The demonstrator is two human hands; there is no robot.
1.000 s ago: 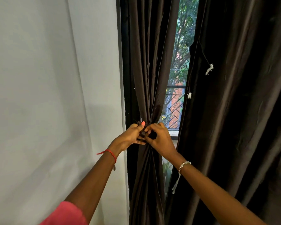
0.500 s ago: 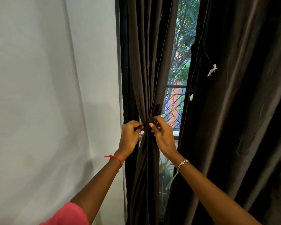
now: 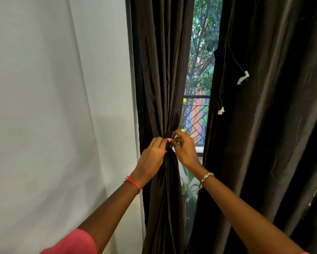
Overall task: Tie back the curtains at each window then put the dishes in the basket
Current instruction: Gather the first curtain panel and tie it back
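Observation:
A dark brown left curtain [image 3: 161,74] hangs gathered into a narrow bunch at the window's left edge. At its waist sits a dark tie-back [image 3: 169,134], mostly hidden by my fingers. My left hand [image 3: 151,158] pinches the tie from the left, fingers curled. My right hand [image 3: 184,149] pinches it from the right, thumb and forefinger bent over the knot. The two hands touch at the tie. A second dark curtain [image 3: 267,125] hangs loose on the right. No dishes or basket are in view.
A white wall [image 3: 58,116] fills the left side. Between the curtains a strip of window [image 3: 198,85] shows trees, a brick building and a metal grille. Two white-tipped cords [image 3: 243,77] dangle on the right curtain.
Both hands have risen slightly along the gathered curtain and turned; the left hand now shows its back, and the fingers have closed in tighter on the tie.

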